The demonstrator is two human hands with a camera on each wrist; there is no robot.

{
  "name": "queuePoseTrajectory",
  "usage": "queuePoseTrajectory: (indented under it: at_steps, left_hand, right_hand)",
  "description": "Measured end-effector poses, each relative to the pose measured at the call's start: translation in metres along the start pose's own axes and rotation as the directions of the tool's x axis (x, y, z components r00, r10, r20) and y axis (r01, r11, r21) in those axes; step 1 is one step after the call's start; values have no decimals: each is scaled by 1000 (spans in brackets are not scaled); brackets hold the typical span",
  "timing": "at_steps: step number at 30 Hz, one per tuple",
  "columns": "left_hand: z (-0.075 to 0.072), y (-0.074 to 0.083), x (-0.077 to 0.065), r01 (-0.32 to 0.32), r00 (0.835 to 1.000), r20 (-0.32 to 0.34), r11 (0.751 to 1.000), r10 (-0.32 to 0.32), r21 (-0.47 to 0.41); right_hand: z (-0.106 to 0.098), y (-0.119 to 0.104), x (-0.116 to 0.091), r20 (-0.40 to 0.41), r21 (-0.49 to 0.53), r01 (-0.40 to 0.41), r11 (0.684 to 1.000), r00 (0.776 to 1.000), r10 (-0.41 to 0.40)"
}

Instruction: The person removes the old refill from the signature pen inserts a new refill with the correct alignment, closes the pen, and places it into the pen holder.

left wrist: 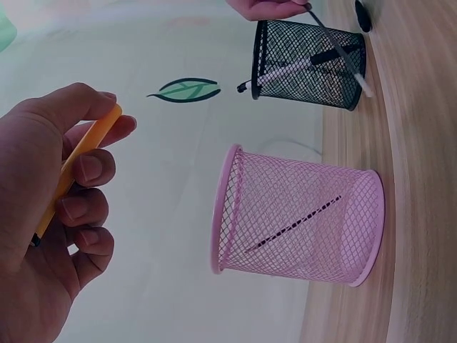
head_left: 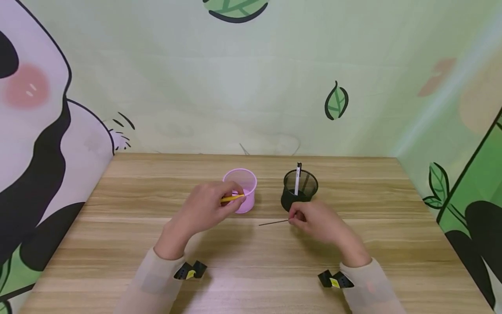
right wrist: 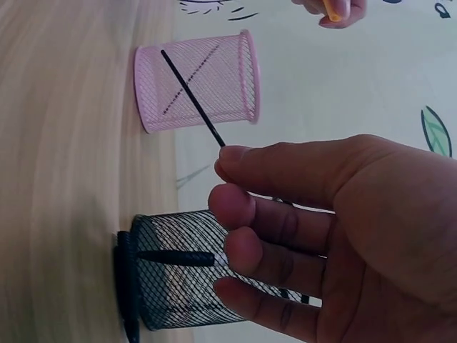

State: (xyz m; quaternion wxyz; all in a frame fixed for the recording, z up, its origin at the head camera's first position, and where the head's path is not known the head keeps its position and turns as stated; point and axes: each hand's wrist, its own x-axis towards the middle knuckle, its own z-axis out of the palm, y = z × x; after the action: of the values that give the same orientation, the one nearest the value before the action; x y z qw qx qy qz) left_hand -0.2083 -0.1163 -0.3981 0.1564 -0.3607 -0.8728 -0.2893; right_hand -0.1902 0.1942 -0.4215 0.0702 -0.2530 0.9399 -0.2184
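My left hand (head_left: 208, 205) holds a yellow pen (left wrist: 84, 161) with a dark end, above and beside the pink mesh cup (left wrist: 303, 229). The pen lies across the palm under the thumb. A thin dark stick leans inside that cup, visible through the mesh. In my right hand (head_left: 319, 222), thumb and forefinger pinch the end of a thin black stick (right wrist: 191, 98), which points left toward the pink cup. The black mesh cup (head_left: 288, 201) stands just beyond this hand. It contains a white pen (head_left: 297, 179) with a black top, leaning upright.
A slim black object (right wrist: 126, 286) lies on the table by the black cup's base, hidden from the head view. Both cups stand upright on the wood-grain table (head_left: 251, 270). A printed backdrop (head_left: 251, 87) rises right behind the table's far edge.
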Motion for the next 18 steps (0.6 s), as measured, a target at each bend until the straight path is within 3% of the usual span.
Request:
queuePoseTrajectory:
  at_steps: [6,18]
  left_hand:
    - [0,0,0,2,1000,2,1000,-2,1]
    - [4,0,0,-19,1000,-3,1000,19,19]
  right_hand:
    - [10,1,4,-17,-46,20,999,1000,-20]
    - [24,4,9,0,-143,-34,989,999,34]
